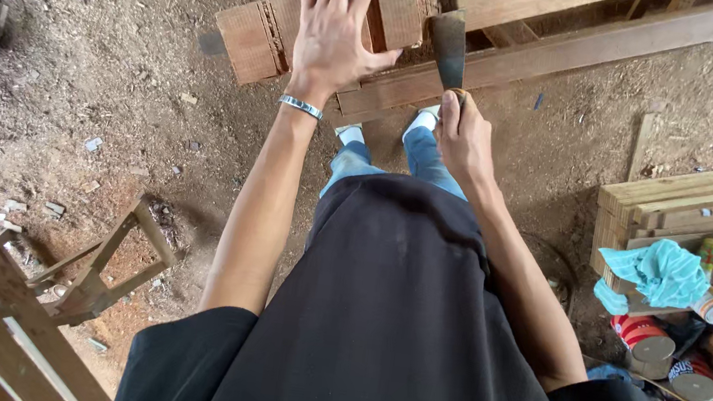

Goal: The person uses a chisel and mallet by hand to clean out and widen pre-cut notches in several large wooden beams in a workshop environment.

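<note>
My left hand point(334, 30) lies flat, fingers spread, on a reddish wooden frame piece point(254, 34) that sits low before me. A silver bracelet point(301, 108) circles that wrist. My right hand point(463, 132) grips the handle of a wide-bladed scraper point(448, 47), whose metal blade points away from me and rests against the wood beside my left hand. Below the hands I see my blue jeans, pale shoes and black shirt.
A long wooden beam point(630, 39) runs to the upper right. Stacked planks point(692, 201) stand at the right with a teal cloth point(661, 270) and several tins point(647, 341). A small wooden stool frame point(98, 278) and timber pieces lie at the left on a sawdust floor.
</note>
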